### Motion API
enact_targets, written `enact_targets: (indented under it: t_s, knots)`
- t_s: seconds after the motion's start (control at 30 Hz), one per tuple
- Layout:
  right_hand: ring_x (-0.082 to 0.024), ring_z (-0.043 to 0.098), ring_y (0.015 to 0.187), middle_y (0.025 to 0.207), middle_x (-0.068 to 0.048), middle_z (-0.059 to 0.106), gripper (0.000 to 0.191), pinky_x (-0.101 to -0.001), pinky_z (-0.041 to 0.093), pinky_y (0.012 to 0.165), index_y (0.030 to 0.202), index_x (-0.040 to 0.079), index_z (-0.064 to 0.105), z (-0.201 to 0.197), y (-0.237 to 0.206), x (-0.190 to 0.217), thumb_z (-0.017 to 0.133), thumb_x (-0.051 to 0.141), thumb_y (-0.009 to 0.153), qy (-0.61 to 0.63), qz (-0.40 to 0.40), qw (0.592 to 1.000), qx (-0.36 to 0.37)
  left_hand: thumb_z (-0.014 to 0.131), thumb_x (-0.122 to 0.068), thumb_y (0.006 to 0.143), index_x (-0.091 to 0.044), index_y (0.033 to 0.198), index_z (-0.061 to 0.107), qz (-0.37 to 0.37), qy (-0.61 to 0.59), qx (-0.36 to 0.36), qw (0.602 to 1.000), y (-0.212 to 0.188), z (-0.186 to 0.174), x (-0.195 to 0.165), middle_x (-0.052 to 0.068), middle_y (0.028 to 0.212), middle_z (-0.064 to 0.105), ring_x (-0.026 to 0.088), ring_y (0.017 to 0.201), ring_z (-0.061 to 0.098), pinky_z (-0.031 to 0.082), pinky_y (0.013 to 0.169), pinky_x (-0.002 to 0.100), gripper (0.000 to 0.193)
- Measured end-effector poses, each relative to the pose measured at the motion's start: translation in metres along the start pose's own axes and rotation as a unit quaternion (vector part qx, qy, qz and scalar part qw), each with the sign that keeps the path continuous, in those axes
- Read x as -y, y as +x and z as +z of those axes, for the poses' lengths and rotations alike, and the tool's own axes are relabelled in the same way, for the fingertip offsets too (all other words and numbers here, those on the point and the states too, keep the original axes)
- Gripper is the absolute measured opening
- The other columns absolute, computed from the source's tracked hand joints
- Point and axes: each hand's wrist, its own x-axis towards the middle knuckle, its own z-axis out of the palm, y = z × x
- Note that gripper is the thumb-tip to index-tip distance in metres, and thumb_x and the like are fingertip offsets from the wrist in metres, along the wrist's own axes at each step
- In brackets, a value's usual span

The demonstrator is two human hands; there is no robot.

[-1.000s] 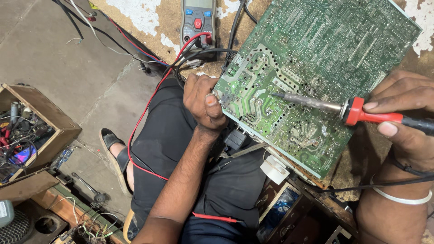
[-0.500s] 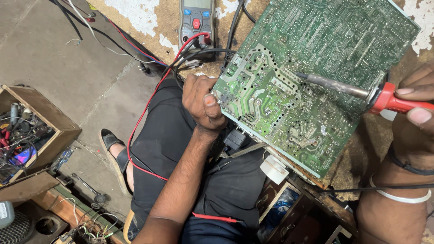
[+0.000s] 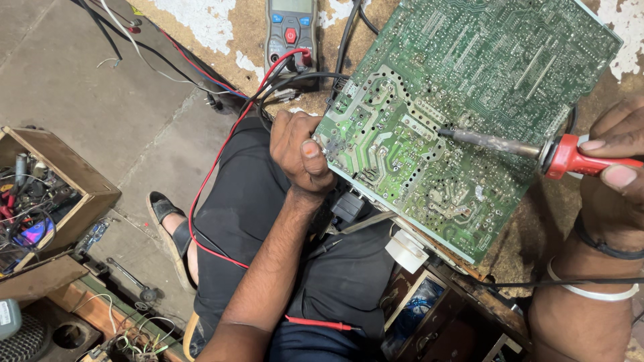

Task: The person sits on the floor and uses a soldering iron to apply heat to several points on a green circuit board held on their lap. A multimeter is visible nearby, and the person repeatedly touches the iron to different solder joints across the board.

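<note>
Soldering iron (image 3: 530, 149) (right hand (image 3: 614, 174)) shifted left across circuit board (image 3: 463, 100).

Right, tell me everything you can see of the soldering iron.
The soldering iron has a red plastic-looking handle with a flared collar and a dull, scorched metal shaft that narrows to a tip. It lies nearly level, pointing left, tip resting on or just above the solder side of the green circuit board, near its middle. The right hand grips the handle, thumb beneath and fingers on top. The handle's rear end runs out of frame. The left hand steadies the board's lower-left edge.
</note>
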Motion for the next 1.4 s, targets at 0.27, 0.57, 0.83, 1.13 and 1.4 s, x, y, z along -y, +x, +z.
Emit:
enact_targets:
  t_s: [0.27, 0.57, 0.83, 1.13, 1.4]
  knots:
    - [-0.018, 0.049, 0.063, 0.078, -0.014, 0.061, 0.035, -0.0236, 0.038, 0.062, 0.089, -0.004, 0.067, -0.003, -0.002, -0.001, 0.067, 0.031, 0.085, 0.001, 0.005, 1.0, -0.003, 0.027, -0.045, 0.11, 0.001, 0.083, 0.062, 0.001, -0.001, 0.003, 1.0, 0.0, 0.0, -0.002, 0.011, 0.072, 0.052, 0.025, 0.071, 0.044, 0.036, 0.068, 0.042, 0.063]
    - [-0.018, 0.05, 0.064, 0.076, -0.013, 0.06, 0.035, -0.0237, 0.04, 0.062, 0.088, -0.003, 0.068, -0.006, -0.002, -0.002, 0.068, 0.031, 0.085, -0.003, 0.003, 1.0, 0.002, 0.027, -0.045, 0.11, 0.001, 0.084, 0.061, 0.002, -0.001, 0.0, 1.0, -0.001, 0.0, -0.004, 0.011, 0.073, 0.052, 0.026, 0.072, 0.044, 0.036, 0.068, 0.042, 0.063]
    - [-0.02, 0.051, 0.065, 0.079, -0.016, 0.062, 0.033, -0.025, 0.041, 0.064, 0.091, -0.004, 0.068, -0.006, -0.005, 0.007, 0.069, 0.028, 0.087, -0.017, 0.002, 1.0, -0.004, 0.026, -0.044, 0.11, 0.001, 0.083, 0.062, 0.006, -0.002, -0.001, 1.0, -0.002, 0.001, -0.01, 0.011, 0.072, 0.052, 0.026, 0.071, 0.043, 0.035, 0.068, 0.042, 0.063]
    - [-0.017, 0.052, 0.067, 0.079, -0.013, 0.062, 0.03, -0.0243, 0.042, 0.064, 0.094, -0.002, 0.069, 0.021, 0.01, 0.039, 0.071, 0.028, 0.087, -0.011, 0.041, 0.999, 0.011, 0.027, -0.044, 0.11, 0.001, 0.084, 0.061, 0.007, -0.004, 0.002, 1.0, -0.002, 0.001, -0.011, 0.012, 0.073, 0.052, 0.027, 0.072, 0.045, 0.036, 0.069, 0.042, 0.062]
    - [-0.014, 0.053, 0.069, 0.083, -0.014, 0.064, 0.029, -0.0223, 0.043, 0.063, 0.098, -0.002, 0.07, 0.046, 0.018, 0.058, 0.074, 0.026, 0.091, -0.027, 0.056, 0.998, 0.027, 0.028, -0.043, 0.109, 0.001, 0.084, 0.062, 0.006, -0.002, 0.006, 1.0, 0.0, -0.012, -0.008, 0.012, 0.073, 0.052, 0.027, 0.072, 0.045, 0.036, 0.069, 0.043, 0.061]
